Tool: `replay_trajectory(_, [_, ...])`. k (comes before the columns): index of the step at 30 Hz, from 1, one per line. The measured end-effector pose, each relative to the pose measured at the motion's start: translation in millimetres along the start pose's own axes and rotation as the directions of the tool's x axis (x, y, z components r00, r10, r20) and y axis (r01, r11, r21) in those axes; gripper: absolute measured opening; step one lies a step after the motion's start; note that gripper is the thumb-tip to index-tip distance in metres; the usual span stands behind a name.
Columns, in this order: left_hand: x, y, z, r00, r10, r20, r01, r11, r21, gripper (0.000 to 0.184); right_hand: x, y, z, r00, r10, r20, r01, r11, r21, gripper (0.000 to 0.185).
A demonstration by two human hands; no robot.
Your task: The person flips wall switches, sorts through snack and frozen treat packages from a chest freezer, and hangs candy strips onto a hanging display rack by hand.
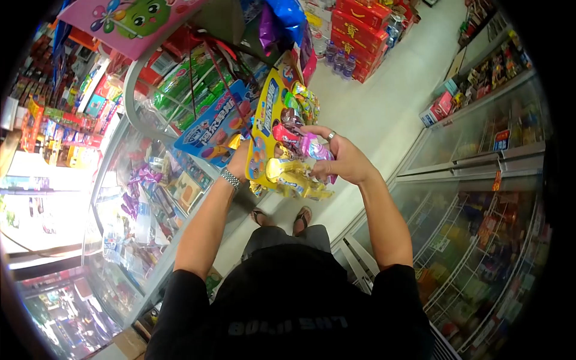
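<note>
A yellow display card [259, 129] with wrapped sweets along its right side hangs upright in front of me. My left hand [241, 161] reaches behind the card's left edge, its fingers mostly hidden by it. On the other side, my right hand [343, 161] has thumb and fingers closed around a pink and purple wrapped sweet [315, 147]. Just below lie yellow-wrapped sweets [289, 171], and green-wrapped ones [307, 101] are higher up. Left of the yellow card is a blue card [213, 129] with printed pictures.
A glass counter [129, 240] with packets inside runs along the left. Red boxes [359, 36] and bottles [343, 65] stand on the floor ahead. Glass-lidded freezers [468, 240] line the right. A pink box [129, 21] is at the upper left.
</note>
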State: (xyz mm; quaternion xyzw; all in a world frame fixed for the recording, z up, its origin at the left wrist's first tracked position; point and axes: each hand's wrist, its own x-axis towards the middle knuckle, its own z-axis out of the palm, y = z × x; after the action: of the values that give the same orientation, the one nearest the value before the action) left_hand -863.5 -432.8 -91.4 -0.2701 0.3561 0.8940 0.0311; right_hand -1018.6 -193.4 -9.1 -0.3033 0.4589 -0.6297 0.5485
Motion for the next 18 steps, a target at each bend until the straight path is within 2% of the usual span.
replay_trajectory(1, [0.7,-3.7,-2.0,0.999,0.044,-0.014,-0.041,0.99,0.137,0.018,-0.4,-2.7,0.2,0.997,0.061,-0.045,-0.065,0.992,-0.106,0.064])
replay_trajectory(2, [3.1,-6.4,-7.0,0.998,0.063,-0.005,-0.062,0.985,0.159,0.018,-0.2,-1.6,-1.6,0.997,0.065,-0.034,-0.068,0.991,-0.114,0.064])
replay_trajectory(4, [5.8,-9.5,-12.2,0.995,0.102,0.013,-0.103,0.974,0.2,0.018,-1.1,1.6,-3.7,0.995,0.043,-0.089,-0.062,0.973,-0.222,0.05])
replay_trajectory(5, [6.6,-12.2,-14.3,0.996,0.094,-0.01,-0.093,0.991,0.097,0.019,-3.3,-0.7,-2.3,0.991,0.028,-0.135,-0.056,0.976,-0.212,0.039])
replay_trajectory(6, [4.8,-11.5,-11.1,0.996,0.083,-0.032,-0.083,0.997,-0.005,0.02,-3.5,-1.2,-4.7,0.992,0.029,-0.126,-0.056,0.974,-0.219,0.039])
replay_trajectory(8, [1.8,-9.6,-9.7,0.993,0.112,-0.03,-0.113,0.993,-0.035,0.023,-6.2,1.0,-14.2,0.993,0.017,-0.115,-0.023,0.999,-0.046,0.036])
replay_trajectory(10, [6.1,-11.7,-20.5,0.988,0.151,0.014,-0.151,0.989,-0.006,0.024,-3.3,7.8,-21.0,0.993,0.024,-0.115,-0.022,1.0,0.012,0.034])
replay_trajectory(11, [6.5,-12.8,-26.9,0.987,0.162,0.016,-0.162,0.987,-0.002,0.024,-1.5,11.3,-23.6,0.997,0.034,-0.065,-0.029,0.996,0.083,0.034])
replay_trajectory(13, [-5.4,-6.7,-5.7,0.986,0.155,-0.057,-0.154,0.988,0.017,0.023,0.1,20.6,-28.7,0.999,0.042,-0.014,-0.039,0.987,0.155,0.034])
replay_trajectory(14, [-8.8,-3.5,2.2,0.981,0.15,-0.123,-0.147,0.988,0.035,0.022,0.4,26.3,-31.1,0.995,0.033,0.093,-0.056,0.965,0.255,0.034])
replay_trajectory(15, [-4.5,-4.0,-4.2,0.98,0.156,-0.126,-0.152,0.988,0.035,0.022,2.3,32.0,-34.9,0.979,0.013,0.201,-0.084,0.934,0.348,0.034])
replay_trajectory(16, [1.2,-8.5,-16.5,0.983,0.131,-0.131,-0.128,0.991,0.034,0.021,3.0,41.1,-41.2,0.978,0.015,0.209,-0.088,0.933,0.348,0.034])
replay_trajectory(17, [5.5,-13.5,-29.0,0.985,0.106,-0.137,-0.102,0.994,0.033,0.021,2.7,51.5,-48.5,0.953,-0.036,0.301,-0.095,0.908,0.407,0.034])
replay_trajectory(18, [7.1,-15.0,-34.8,0.984,0.11,-0.142,-0.106,0.994,0.034,0.021,3.4,47.8,-41.1,0.955,-0.078,0.287,-0.054,0.904,0.423,0.033])
